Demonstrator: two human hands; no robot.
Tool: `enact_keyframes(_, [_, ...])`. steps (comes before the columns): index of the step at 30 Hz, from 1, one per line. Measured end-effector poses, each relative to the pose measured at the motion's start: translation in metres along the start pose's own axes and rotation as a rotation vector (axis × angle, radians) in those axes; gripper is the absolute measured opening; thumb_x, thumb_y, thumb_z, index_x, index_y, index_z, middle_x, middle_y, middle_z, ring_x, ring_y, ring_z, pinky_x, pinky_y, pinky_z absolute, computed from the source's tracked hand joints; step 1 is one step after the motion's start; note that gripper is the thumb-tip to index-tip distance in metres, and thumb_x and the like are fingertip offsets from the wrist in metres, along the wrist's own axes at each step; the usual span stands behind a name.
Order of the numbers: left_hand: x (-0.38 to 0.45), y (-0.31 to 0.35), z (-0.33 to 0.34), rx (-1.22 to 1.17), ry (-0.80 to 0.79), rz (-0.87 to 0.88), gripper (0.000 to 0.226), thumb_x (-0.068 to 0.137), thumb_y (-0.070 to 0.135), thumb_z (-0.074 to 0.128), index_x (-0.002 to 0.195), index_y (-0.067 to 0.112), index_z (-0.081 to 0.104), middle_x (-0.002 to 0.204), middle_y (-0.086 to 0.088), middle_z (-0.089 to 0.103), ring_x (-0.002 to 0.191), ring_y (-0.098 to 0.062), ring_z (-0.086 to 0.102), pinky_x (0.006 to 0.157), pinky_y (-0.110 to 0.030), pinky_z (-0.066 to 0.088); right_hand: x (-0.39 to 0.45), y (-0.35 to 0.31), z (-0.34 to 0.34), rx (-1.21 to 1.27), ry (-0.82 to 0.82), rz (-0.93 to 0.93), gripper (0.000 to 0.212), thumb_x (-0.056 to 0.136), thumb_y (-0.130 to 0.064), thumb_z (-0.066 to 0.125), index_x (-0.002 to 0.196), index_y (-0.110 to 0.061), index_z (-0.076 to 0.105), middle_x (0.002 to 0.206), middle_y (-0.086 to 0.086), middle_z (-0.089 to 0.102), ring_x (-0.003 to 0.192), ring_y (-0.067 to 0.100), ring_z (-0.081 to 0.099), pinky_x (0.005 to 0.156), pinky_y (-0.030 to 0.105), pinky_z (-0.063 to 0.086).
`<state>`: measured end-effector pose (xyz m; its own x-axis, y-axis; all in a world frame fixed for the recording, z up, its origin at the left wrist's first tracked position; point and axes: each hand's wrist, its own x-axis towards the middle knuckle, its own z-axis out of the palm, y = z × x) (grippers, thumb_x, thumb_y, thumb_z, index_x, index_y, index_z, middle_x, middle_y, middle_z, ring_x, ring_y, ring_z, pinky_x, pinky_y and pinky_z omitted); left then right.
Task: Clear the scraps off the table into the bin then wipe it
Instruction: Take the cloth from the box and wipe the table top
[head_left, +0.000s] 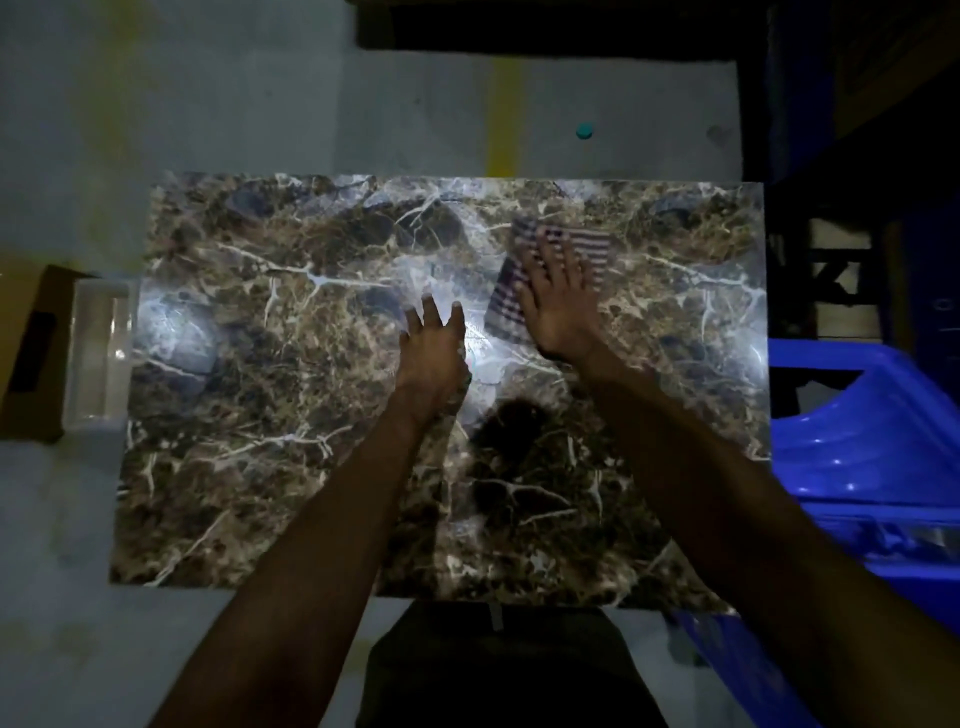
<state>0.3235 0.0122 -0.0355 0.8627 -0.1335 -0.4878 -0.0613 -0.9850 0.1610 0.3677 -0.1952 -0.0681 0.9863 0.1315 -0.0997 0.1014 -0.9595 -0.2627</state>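
Note:
A brown marble-patterned table (249, 395) fills the middle of the view. On its far right half lies a striped checked cloth (506, 306), folded flat. My right hand (558, 301) presses on the cloth with its fingers spread and straight. My left hand (434, 348) lies flat on the bare tabletop just left of the cloth, fingers straight, holding nothing. No scraps show on the table. A white rectangular bin (96, 353) stands on the floor against the table's left edge.
A cardboard box (28, 353) lies left of the bin. Blue plastic chairs (862, 441) stand close to the table's right side. A small teal cap (585, 130) lies on the grey floor beyond the table. Dark shelving rises at the back right.

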Motion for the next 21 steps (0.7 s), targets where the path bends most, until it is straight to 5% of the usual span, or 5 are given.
enact_keyframes(5, [-0.040,0.013,0.009,-0.085,0.016,0.009,0.071,0.095,0.020,0.057,0.160,0.018,0.028,0.168,-0.024,0.012,0.152,-0.048,0.016,0.108,-0.059,0.040,-0.084,0.006,0.010,-0.029,-0.054,-0.241,0.057,0.111,-0.050,0.030,0.166,-0.035,0.020,0.174,-0.001,0.015,0.161,0.028,0.009,0.129,0.050,0.010])
enact_keyframes(14, [-0.080,0.019,0.034,-0.125,0.039,-0.013,0.075,0.089,0.009,0.063,0.158,0.017,0.033,0.169,-0.020,0.015,0.155,-0.042,0.016,0.115,-0.056,0.036,-0.055,0.006,-0.002,0.019,0.006,-0.004,0.058,0.112,-0.049,0.024,0.166,-0.031,0.017,0.175,0.002,0.012,0.161,0.032,0.007,0.129,0.053,0.009])
enact_keyframes(21, [-0.108,0.012,0.056,-0.219,0.075,0.017,0.072,0.094,0.014,0.059,0.160,0.016,0.032,0.169,-0.017,0.018,0.155,-0.041,0.018,0.117,-0.053,0.035,-0.150,-0.008,0.027,-0.031,-0.046,-0.301,0.056,0.111,-0.048,0.034,0.165,-0.033,0.025,0.173,0.002,0.019,0.161,0.029,0.011,0.129,0.053,0.012])
